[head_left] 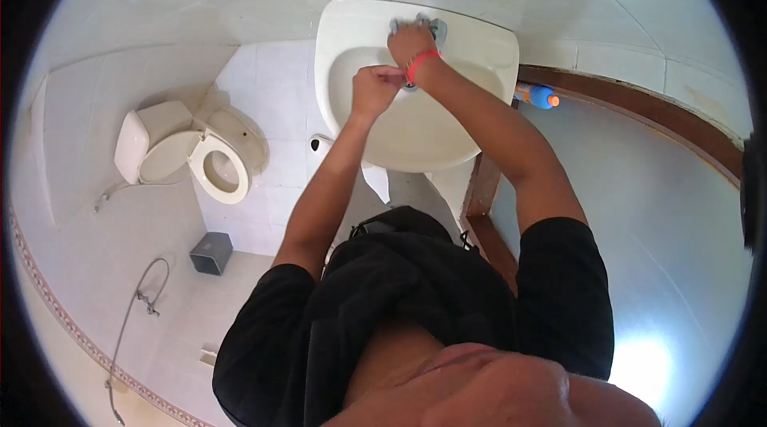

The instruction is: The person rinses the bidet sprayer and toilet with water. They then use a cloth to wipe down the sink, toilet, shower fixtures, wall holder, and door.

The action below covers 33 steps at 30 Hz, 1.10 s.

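Observation:
My right hand (411, 44) reaches over the back rim of a cream washbasin (423, 139), its fingers curled around the middle of the grey metal faucet (439, 31). The fingertips are hidden behind the hand. A pinkish-red wristband (421, 64) circles my right wrist. Lower and to the left, my left hand (377, 90) hovers over the bowl with its fingers closed and pointing toward the right wrist. Whatever it may hold is hidden. Between the two hands, the drain (410, 86) shows partly. Running water cannot be made out.
A toilet (220, 175) with its lid raised stands at the left. Nearby are a dark grey bin (212, 254) and a wall-mounted shower hose (128, 311). Right of the basin, a blue bottle with an orange cap (542, 96) sits by the brown door frame (639, 107).

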### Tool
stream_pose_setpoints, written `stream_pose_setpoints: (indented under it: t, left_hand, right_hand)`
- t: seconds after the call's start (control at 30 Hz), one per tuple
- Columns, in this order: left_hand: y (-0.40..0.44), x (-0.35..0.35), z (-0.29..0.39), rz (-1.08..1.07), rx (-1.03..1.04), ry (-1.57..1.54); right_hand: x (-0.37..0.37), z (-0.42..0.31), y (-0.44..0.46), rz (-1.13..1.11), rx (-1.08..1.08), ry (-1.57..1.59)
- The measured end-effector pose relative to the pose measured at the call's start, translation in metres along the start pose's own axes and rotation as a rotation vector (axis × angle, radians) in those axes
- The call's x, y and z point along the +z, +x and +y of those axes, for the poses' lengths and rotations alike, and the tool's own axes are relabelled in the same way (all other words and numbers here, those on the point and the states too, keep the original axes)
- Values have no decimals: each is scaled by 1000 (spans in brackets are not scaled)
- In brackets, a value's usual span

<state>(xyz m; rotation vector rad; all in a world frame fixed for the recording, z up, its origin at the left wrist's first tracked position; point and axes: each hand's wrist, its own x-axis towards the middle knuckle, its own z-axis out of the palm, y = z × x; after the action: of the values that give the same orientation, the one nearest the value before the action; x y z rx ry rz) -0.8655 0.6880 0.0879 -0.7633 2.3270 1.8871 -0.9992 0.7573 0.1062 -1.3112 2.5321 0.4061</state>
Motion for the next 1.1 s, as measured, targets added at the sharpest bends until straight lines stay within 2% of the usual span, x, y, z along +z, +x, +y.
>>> stream_pose_setpoints:
  t: [0.1, 0.17, 0.2, 0.23, 0.3, 0.37, 0.43, 0.5, 0.57, 0.63, 0.7, 0.73, 0.87, 0.9, 0.93, 1.03, 1.1]
  left_hand:
    - [-25, -28, -32, -50, -90, -211]
    - [-31, -47, -16, -10, -179, -182]
    - [-30, -54, -11, 22, -224, -171]
    - [-28, -53, -14, 23, -157, -250]
    - [-17, -39, -15, 21, -27, -399]
    - [1, -11, -6, 44, 163, -238]
    - [15, 10, 22, 60, 209, -67]
    - [43, 33, 22, 67, 252, 117]
    - [49, 48, 28, 37, 264, 259]
    - [51, 47, 39, -27, 253, 379]
    - [55, 58, 21, 28, 344, 383]
    - [54, 58, 18, 36, 385, 406]
    - [62, 51, 27, -36, 389, 454]
    - [60, 47, 31, -48, 378, 456]
    - [58, 40, 41, -153, 297, 525]
    - [61, 39, 16, -217, 480, 691]
    - [44, 40, 5, -256, 561, 554]
  right_hand:
    - [18, -21, -63, -327, -107, 57]
    - [35, -14, -111, -404, -177, 246]
    - [22, -8, -129, -417, -92, 352]
    - [6, 2, -143, -438, -13, 462]
    - [2, 46, -161, -253, 106, 922]
    - [-11, 87, -156, 60, 253, 1043]
    - [2, 121, -123, 345, 468, 975]
    - [27, 125, -69, 599, 363, 1235]
    - [62, 112, -24, 544, 513, 1227]
    - [77, 78, -32, 743, 731, 1234]
    - [83, 53, -66, 449, 841, 1017]
    - [68, 39, -86, 505, 724, 1191]
    - [59, 56, -51, 803, 665, 1092]
    - [59, 46, -60, 760, 654, 1099]
    - [55, 31, -76, 721, 640, 1107]
    - [39, 26, -118, 603, 480, 1155]
    - [28, 36, -143, 483, 336, 1164]
